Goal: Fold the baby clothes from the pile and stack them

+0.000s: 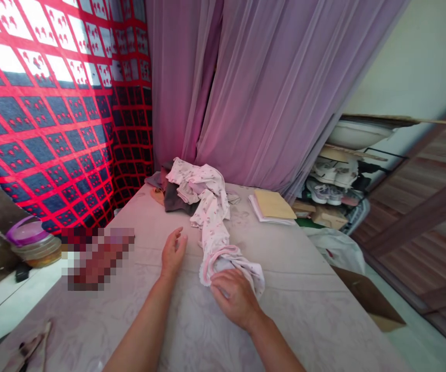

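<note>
The patterned garment (215, 227) lies on the pale cover (304, 315), its far end bunched over a dark cloth (177, 203). The right hand (236, 298) pinches the pink-trimmed near end. The left hand (174, 254), fingers loosely spread, is just beside the garment, apart from it.

My right hand (233, 295) touches the pink edge (225, 249) of a printed garment (214, 222), though I can't see clearly whether it grips. My left hand (173, 254), loosely uncurled, is near it. Dark clothes (177, 200) lie by the garment's far end; a paper stack (273, 205) lies to the right.
</note>
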Tool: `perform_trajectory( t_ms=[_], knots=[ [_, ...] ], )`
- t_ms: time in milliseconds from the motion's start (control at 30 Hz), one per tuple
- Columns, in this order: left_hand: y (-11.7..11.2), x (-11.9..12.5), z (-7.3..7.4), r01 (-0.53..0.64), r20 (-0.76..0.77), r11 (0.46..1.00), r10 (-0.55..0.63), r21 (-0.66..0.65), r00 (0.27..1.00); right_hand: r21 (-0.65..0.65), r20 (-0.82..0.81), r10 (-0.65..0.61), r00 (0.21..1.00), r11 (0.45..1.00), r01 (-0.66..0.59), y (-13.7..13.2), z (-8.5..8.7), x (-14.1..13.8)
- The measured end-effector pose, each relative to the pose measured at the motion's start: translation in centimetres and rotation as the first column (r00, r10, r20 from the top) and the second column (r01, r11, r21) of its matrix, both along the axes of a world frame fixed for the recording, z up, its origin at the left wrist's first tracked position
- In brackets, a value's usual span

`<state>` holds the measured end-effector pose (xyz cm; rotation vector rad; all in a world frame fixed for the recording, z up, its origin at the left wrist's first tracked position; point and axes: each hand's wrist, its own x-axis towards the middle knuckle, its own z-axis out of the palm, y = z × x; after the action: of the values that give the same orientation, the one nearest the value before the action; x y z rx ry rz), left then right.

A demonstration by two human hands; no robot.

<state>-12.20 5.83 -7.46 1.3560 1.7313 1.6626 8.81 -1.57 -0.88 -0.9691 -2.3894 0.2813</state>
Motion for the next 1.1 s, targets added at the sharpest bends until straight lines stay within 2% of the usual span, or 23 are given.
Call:
perform_trajectory(
  t_ms=[100,167,233,300,367,433,500,567,633,700,800,900,1000,1100],
  knots=[
    [-0.5,0.6,0.8,0.091,-0.125,0.995,-0.085,0.042,0.989,0.076,-0.128,-0.251,0.959,0.962,0.262,0.9,-0.1,2.2],
    [-1.0,1.4,1.8,0.18,-0.213,0.983,-0.172,0.021,0.962,0.092,-0.152,-0.43,0.89,0.89,0.446,2.3,0.1,3.5],
    [-1.5,2.4,3.0,0.284,-0.299,0.958,-0.284,-0.043,0.911,0.039,-0.09,-0.552,0.829,0.83,0.557,4.0,0.4,4.3],
    [-1.9,3.5,4.0,0.37,-0.378,0.92,-0.39,-0.128,0.84,-0.097,0.026,-0.576,0.817,0.812,0.576,5.8,0.6,4.5],
    [-2.3,4.5,4.7,0.402,-0.437,0.89,-0.456,-0.216,0.775,-0.283,0.087,-0.541,0.836,0.791,0.542,7.4,0.9,4.2],
    [-2.6,5.4,5.1,0.363,-0.461,0.883,-0.467,-0.299,0.755,-0.438,0.02,-0.537,0.844,0.754,0.49,8.8,1.6,3.7],
    [-2.8,6.1,5.3,0.298,-0.45,0.882,-0.447,-0.365,0.773,-0.487,-0.133,-0.559,0.818,0.756,0.438,9.8,3.0,3.2],
    [-3.1,6.7,5.5,0.262,-0.416,0.883,-0.423,-0.39,0.805,-0.422,-0.265,-0.549,0.793,0.805,0.416,10.4,5.0,2.6],
    [-3.4,7.1,6.0,0.264,-0.364,0.891,-0.4,-0.369,0.841,-0.302,-0.314,-0.515,0.798,0.851,0.43,10.6,7.3,2.0],
    [-3.6,7.3,6.9,0.277,-0.296,0.902,-0.378,-0.332,0.877,-0.18,-0.335,-0.49,0.805,0.872,0.456,10.7,9.6,1.4],
    [-4.0,7.4,8.6,0.324,-0.192,0.899,-0.388,-0.296,0.902,-0.051,-0.392,-0.49,0.779,0.857,0.513,11.0,12.6,0.7],
    [-4.7,7.9,9.7,0.409,-0.118,0.869,-0.454,-0.279,0.883,0.033,-0.429,-0.5,0.752,0.824,0.566,11.5,15.2,0.2],
    [-5.8,9.6,9.7,0.472,-0.057,0.835,-0.506,-0.283,0.861,0.11,-0.424,-0.49,0.762,0.807,0.58,11.5,17.5,-0.7],
    [-6.5,11.4,8.9,0.468,-0.055,0.851,-0.493,-0.239,0.868,0.19,-0.427,-0.466,0.775,0.792,0.581,11.1,19.3,-1.5]
  ],
)
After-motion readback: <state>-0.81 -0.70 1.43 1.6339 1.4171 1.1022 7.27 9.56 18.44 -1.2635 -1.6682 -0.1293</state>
